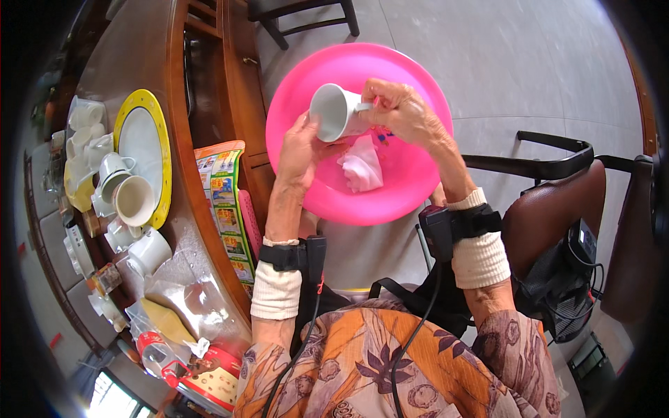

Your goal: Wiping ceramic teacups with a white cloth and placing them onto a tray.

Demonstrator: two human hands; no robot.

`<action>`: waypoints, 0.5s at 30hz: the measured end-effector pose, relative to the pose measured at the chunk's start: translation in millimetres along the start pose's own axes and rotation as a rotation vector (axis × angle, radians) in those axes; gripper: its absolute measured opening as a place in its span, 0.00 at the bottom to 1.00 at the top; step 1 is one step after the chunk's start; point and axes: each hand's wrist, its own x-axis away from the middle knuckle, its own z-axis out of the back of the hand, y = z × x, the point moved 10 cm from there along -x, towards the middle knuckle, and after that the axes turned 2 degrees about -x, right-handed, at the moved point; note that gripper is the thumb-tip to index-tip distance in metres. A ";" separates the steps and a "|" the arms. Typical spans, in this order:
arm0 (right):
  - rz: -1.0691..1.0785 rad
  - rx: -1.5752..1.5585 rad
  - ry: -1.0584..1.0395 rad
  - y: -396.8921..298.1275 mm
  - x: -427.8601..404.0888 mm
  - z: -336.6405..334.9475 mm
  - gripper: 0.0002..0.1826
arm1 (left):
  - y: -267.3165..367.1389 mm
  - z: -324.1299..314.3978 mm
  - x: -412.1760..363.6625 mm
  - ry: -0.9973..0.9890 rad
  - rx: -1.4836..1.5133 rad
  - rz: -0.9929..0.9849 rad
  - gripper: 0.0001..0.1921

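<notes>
Over a round pink plastic basin (pixel 413 188) I hold a white mug (pixel 334 112), tilted so that its open mouth faces left and towards me. My left hand (pixel 300 149) grips the mug near its rim on the left. At the other side, my right hand (pixel 400 107) has its fingers on the mug's handle. Beneath the mug, a crumpled white cloth or tissue (pixel 361 166) lies in the basin, beside a small multicoloured print (pixel 384 135) partly hidden by my right hand.
On the wooden table (pixel 183 230) at left are several mugs (pixel 134 201), a yellow-rimmed plate (pixel 142 130), a plastic bottle (pixel 157 355) and a red tin (pixel 214 373). A printed leaflet (pixel 226 209) hangs at its edge. Brown chairs (pixel 562 209) stand at right, a dark stool (pixel 308 21) beyond the basin.
</notes>
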 end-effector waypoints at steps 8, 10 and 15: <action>0.327 0.714 0.056 14.4 8.2 -58.0 0.02 | -43.8 38.4 -29.5 0.202 -0.077 0.043 0.18; 0.379 0.823 0.019 32.2 12.9 -64.2 0.08 | -49.9 54.3 -31.7 0.378 -0.224 0.022 0.18; 0.408 1.162 -0.116 63.9 25.2 -86.7 0.12 | -61.7 60.0 -30.9 0.398 -0.358 0.081 0.15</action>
